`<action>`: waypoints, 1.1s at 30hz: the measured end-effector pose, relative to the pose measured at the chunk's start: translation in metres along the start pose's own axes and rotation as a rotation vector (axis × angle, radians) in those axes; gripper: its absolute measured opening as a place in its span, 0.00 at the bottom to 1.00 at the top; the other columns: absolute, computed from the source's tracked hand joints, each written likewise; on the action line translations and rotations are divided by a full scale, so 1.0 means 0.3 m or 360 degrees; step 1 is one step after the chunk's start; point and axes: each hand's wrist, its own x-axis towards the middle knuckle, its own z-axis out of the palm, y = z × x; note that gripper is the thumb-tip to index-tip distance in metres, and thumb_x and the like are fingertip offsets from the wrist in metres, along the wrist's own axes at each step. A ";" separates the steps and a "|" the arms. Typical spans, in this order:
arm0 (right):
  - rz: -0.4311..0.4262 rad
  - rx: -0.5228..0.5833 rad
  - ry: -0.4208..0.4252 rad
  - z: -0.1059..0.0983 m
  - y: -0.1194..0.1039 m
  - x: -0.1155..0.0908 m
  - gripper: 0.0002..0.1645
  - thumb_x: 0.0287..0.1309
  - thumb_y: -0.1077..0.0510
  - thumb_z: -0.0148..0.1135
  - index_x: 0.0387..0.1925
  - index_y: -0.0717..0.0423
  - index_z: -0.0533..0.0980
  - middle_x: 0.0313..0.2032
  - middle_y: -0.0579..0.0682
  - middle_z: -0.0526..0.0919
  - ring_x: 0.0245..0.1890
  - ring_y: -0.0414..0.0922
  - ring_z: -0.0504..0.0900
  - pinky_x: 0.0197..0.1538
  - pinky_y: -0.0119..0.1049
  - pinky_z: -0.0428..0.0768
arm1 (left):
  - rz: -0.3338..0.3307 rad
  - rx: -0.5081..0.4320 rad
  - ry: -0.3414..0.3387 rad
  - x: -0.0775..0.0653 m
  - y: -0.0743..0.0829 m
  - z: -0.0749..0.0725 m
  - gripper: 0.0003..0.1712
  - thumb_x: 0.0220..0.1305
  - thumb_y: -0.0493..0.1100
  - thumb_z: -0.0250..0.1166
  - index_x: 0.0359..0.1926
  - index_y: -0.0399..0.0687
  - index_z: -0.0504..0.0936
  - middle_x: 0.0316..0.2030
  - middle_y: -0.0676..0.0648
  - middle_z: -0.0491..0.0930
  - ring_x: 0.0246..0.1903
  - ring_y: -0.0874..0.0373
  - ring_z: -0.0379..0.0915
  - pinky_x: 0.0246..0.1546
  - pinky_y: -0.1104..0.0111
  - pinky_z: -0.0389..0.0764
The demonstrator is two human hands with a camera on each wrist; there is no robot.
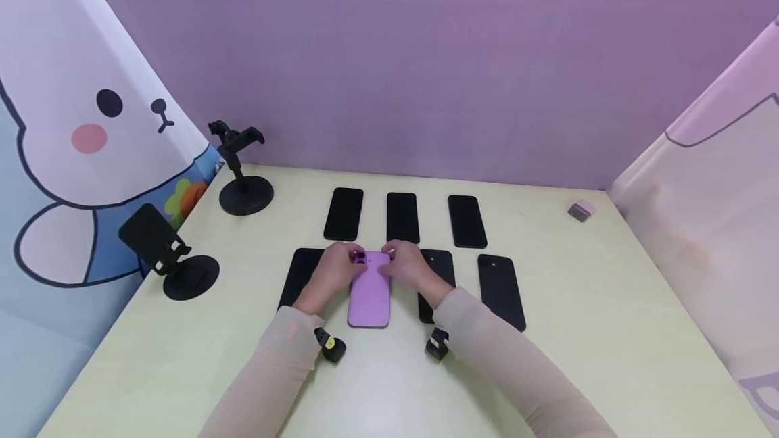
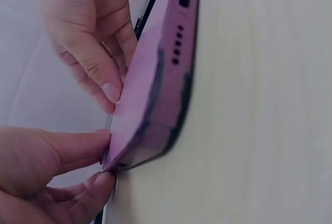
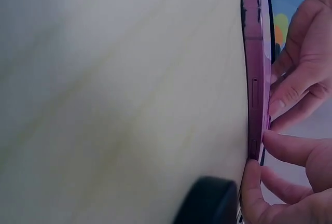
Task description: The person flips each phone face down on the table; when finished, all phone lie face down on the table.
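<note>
A purple phone lies back up on the table, its camera end away from me. My left hand pinches its far left corner, beside the camera lenses. At the far right corner, my right hand holds it between thumb and fingers. In the left wrist view the phone shows its port and speaker holes, with the left hand at a corner. The right wrist view has the phone's side buttons, the right hand gripping near them. Fingers hide parts of the far edge.
Black phones flank the purple one: one left, another partly under the right hand, a third farther right. Three more form a back row. Two black stands are at left; a small block sits back right.
</note>
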 end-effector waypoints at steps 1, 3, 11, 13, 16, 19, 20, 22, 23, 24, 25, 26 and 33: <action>0.0001 -0.0026 -0.0007 0.000 -0.004 0.003 0.23 0.53 0.64 0.71 0.51 0.64 0.77 0.44 0.59 0.83 0.41 0.48 0.81 0.44 0.38 0.79 | 0.0007 0.0008 -0.0009 0.002 0.000 -0.003 0.17 0.56 0.34 0.71 0.48 0.35 0.84 0.33 0.43 0.82 0.34 0.51 0.76 0.39 0.59 0.78; 0.0001 -0.0108 -0.0019 0.000 -0.016 0.008 0.23 0.54 0.62 0.71 0.52 0.64 0.77 0.46 0.59 0.81 0.44 0.49 0.79 0.46 0.39 0.78 | -0.0011 0.0005 -0.0046 0.002 0.000 -0.014 0.18 0.56 0.35 0.71 0.49 0.35 0.83 0.34 0.42 0.82 0.35 0.51 0.76 0.39 0.59 0.78; -0.0070 -0.0226 -0.0019 0.031 -0.126 0.029 0.27 0.55 0.58 0.71 0.57 0.57 0.76 0.53 0.61 0.71 0.45 0.50 0.74 0.48 0.41 0.76 | -0.0044 0.0040 -0.0071 -0.031 -0.072 -0.159 0.23 0.61 0.37 0.67 0.56 0.32 0.78 0.47 0.33 0.77 0.47 0.41 0.76 0.47 0.53 0.77; -0.0103 -0.0227 -0.0047 0.061 -0.156 0.031 0.28 0.56 0.56 0.70 0.58 0.55 0.75 0.51 0.58 0.73 0.45 0.49 0.74 0.47 0.40 0.75 | -0.0077 0.0041 -0.0043 -0.042 -0.115 -0.204 0.22 0.62 0.36 0.66 0.56 0.30 0.77 0.48 0.31 0.76 0.48 0.40 0.75 0.47 0.52 0.76; -0.0150 -0.0245 -0.0082 0.114 -0.194 0.036 0.29 0.56 0.54 0.71 0.59 0.55 0.75 0.48 0.56 0.78 0.49 0.48 0.76 0.49 0.38 0.75 | -0.0200 0.0034 -0.0045 -0.060 -0.172 -0.262 0.23 0.63 0.36 0.65 0.57 0.31 0.76 0.52 0.29 0.74 0.51 0.38 0.73 0.47 0.51 0.76; -0.0157 -0.0255 -0.0106 0.160 -0.224 0.041 0.31 0.56 0.53 0.71 0.60 0.55 0.74 0.50 0.55 0.81 0.55 0.49 0.75 0.54 0.38 0.74 | -0.0298 0.0026 -0.0093 -0.074 -0.210 -0.293 0.23 0.65 0.38 0.64 0.60 0.32 0.74 0.54 0.29 0.74 0.53 0.37 0.72 0.46 0.51 0.77; -0.0162 -0.0246 -0.0110 0.173 -0.231 0.044 0.32 0.55 0.53 0.72 0.60 0.55 0.74 0.52 0.56 0.80 0.56 0.49 0.74 0.55 0.38 0.73 | -0.0314 0.0011 -0.0110 -0.077 -0.219 -0.298 0.24 0.66 0.38 0.64 0.60 0.33 0.74 0.54 0.29 0.74 0.53 0.37 0.72 0.46 0.51 0.77; -0.0146 -0.0245 -0.0112 0.196 -0.244 0.047 0.32 0.55 0.52 0.72 0.61 0.55 0.74 0.56 0.56 0.78 0.59 0.49 0.72 0.57 0.38 0.72 | -0.0332 -0.0027 -0.0138 -0.083 -0.232 -0.300 0.24 0.65 0.38 0.64 0.60 0.34 0.74 0.53 0.30 0.75 0.52 0.38 0.73 0.45 0.53 0.78; -0.0134 -0.0235 -0.0111 0.206 -0.250 0.047 0.33 0.55 0.52 0.73 0.61 0.55 0.74 0.58 0.56 0.76 0.60 0.50 0.71 0.58 0.39 0.71 | -0.0341 -0.0046 -0.0153 -0.085 -0.236 -0.299 0.24 0.65 0.38 0.64 0.60 0.34 0.75 0.52 0.31 0.75 0.51 0.39 0.74 0.45 0.53 0.78; -0.0124 -0.0232 -0.0105 0.216 -0.254 0.048 0.33 0.54 0.52 0.73 0.61 0.56 0.74 0.58 0.56 0.76 0.59 0.50 0.71 0.58 0.39 0.71 | -0.0340 -0.0060 -0.0162 -0.087 -0.240 -0.298 0.24 0.65 0.38 0.64 0.60 0.34 0.75 0.51 0.31 0.76 0.50 0.39 0.74 0.45 0.53 0.78; -0.0117 -0.0232 -0.0096 0.225 -0.257 0.050 0.33 0.53 0.53 0.74 0.60 0.56 0.75 0.59 0.56 0.75 0.60 0.50 0.70 0.59 0.39 0.71 | -0.0339 -0.0072 -0.0167 -0.088 -0.244 -0.298 0.23 0.64 0.38 0.65 0.59 0.34 0.76 0.51 0.31 0.76 0.50 0.39 0.74 0.45 0.53 0.78; -0.0117 -0.0229 -0.0091 0.233 -0.259 0.050 0.33 0.53 0.53 0.74 0.60 0.56 0.75 0.59 0.57 0.75 0.60 0.50 0.70 0.59 0.39 0.71 | -0.0341 -0.0078 -0.0169 -0.090 -0.247 -0.297 0.23 0.64 0.38 0.65 0.59 0.34 0.76 0.51 0.32 0.77 0.49 0.39 0.74 0.45 0.53 0.77; -0.0110 -0.0221 -0.0033 0.265 -0.263 0.061 0.31 0.51 0.57 0.75 0.57 0.58 0.77 0.55 0.59 0.76 0.57 0.50 0.71 0.56 0.38 0.73 | -0.0268 0.0000 -0.0167 -0.086 -0.248 -0.302 0.21 0.60 0.35 0.67 0.54 0.32 0.79 0.45 0.34 0.79 0.45 0.41 0.75 0.44 0.53 0.77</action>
